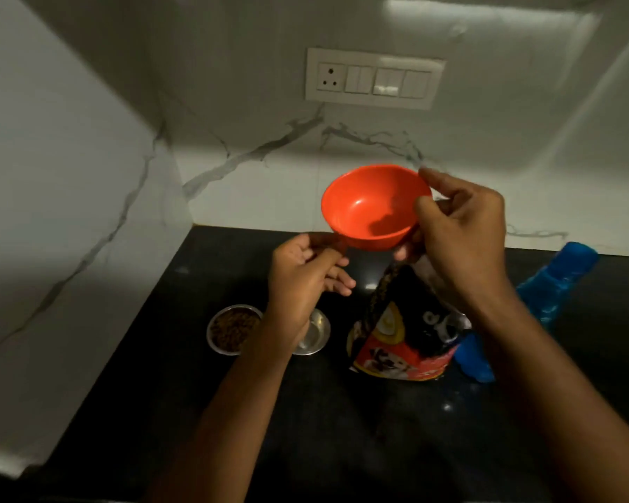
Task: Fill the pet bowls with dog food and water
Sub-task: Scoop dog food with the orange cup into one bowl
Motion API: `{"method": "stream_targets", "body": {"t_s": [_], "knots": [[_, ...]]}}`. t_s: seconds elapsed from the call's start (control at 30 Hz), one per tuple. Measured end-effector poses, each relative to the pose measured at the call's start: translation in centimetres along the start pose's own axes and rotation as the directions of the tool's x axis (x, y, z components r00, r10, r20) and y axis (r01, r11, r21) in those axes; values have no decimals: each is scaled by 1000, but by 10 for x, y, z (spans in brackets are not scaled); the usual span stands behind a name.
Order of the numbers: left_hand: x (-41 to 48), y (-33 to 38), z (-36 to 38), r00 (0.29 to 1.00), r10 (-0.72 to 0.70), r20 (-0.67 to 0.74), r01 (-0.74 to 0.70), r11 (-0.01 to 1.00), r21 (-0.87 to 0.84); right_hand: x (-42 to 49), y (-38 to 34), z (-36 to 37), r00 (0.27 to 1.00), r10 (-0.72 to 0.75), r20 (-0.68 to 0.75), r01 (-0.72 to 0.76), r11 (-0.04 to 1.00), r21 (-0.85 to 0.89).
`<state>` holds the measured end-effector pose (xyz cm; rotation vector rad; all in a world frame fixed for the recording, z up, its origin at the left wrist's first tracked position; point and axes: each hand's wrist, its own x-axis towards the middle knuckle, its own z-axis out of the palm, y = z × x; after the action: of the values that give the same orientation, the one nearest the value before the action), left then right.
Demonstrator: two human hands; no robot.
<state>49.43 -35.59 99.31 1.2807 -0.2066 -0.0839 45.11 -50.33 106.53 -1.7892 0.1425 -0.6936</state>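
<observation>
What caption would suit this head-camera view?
Left hand and right hand hold an empty orange bowl above a dog food bag.

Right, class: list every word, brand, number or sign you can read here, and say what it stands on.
None can be read.
Bag: printing and dog pictures, lettering too blurred to read.
Bottle: no legible label.
Switch panel: no writing shows.
Orange bowl, left steel bowl, right steel bowl: no markings show.
</observation>
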Motion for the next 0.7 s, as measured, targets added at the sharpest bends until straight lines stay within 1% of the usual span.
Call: {"method": "stream_targets", "body": {"t_s": [0.13, 0.2, 0.27, 0.33, 0.4, 0.47, 0.5, 0.57, 0.63, 0.7], "knots": [[0, 6, 42, 998, 11, 55, -11, 1000, 14, 14, -3, -53, 996, -39, -82, 33, 997, -69], [-1, 4, 58, 997, -13, 74, 10, 999, 41, 21, 6, -77, 994, -36, -105, 17, 985, -170], [-4, -2, 74, 993, -61, 101, 53, 996, 78, 26, 19, -99, 995, -50, -91, 20, 952, -306], [-6, -9, 84, 990, -94, 100, 82, 990, 116, 29, 34, -113, 999, -43, -31, 26, 900, -435], [-8, -16, 92, 995, -86, 49, 78, 986, 147, 33, 50, -117, 998, -1, 69, 38, 835, -549], [-10, -19, 95, 997, -69, -16, 71, 985, 159, 38, 67, -110, 985, 49, 166, 65, 786, -615], [-11, -21, 98, 997, -56, -45, 62, 985, 162, 41, 75, -107, 975, 71, 211, 78, 780, -621], [-16, -22, 103, 995, -17, -97, 33, 986, 164, 48, 91, -97, 945, 116, 307, 107, 775, -623], [-21, -25, 106, 988, 21, -154, 3, 987, 158, 54, 105, -88, 903, 191, 385, 124, 742, -659], [-29, -30, 111, 976, 49, -214, -17, 989, 148, 59, 114, -84, 840, 278, 466, 150, 706, -692]]}}
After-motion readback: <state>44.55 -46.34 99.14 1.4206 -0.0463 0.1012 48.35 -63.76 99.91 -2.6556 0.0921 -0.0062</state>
